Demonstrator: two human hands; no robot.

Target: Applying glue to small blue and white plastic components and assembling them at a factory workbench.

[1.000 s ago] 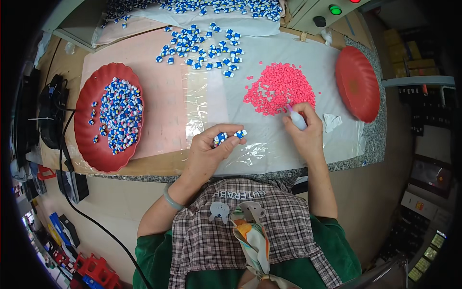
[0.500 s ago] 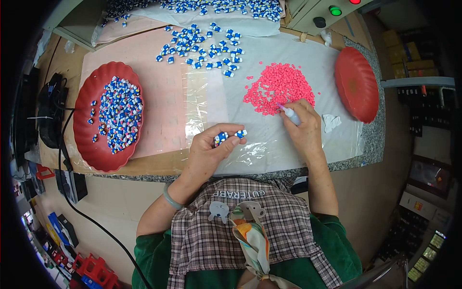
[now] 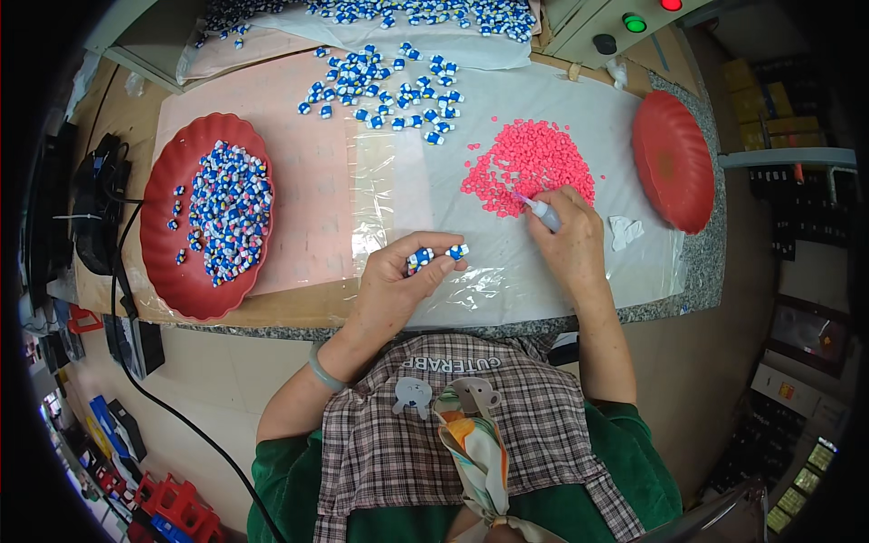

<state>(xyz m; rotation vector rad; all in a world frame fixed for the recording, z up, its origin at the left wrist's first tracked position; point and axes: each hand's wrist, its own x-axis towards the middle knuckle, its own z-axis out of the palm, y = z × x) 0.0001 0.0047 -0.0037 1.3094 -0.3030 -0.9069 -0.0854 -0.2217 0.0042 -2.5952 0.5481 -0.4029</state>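
Note:
My left hand (image 3: pixel 398 281) is closed around several small blue-and-white pieces (image 3: pixel 433 256), held just above the clear plastic sheet (image 3: pixel 471 271) near the bench's front edge. My right hand (image 3: pixel 566 240) grips a small white pen-like tool (image 3: pixel 540 210), its pink tip touching the near edge of a heap of small pink pieces (image 3: pixel 529 166). The two hands are about a hand's width apart.
A red scalloped dish (image 3: pixel 186 271) at the left holds many blue-and-white pieces. Loose blue-and-white pieces (image 3: pixel 389 81) lie scattered at the back. An empty red dish (image 3: pixel 674 163) sits at the right, with a white scrap (image 3: pixel 625 231) beside it. Cables and dark gear (image 3: pixel 95 208) crowd the left edge.
My right hand has slid left and away from me, bringing the tool's tip onto the edge of the pink heap. My left hand has stayed put.

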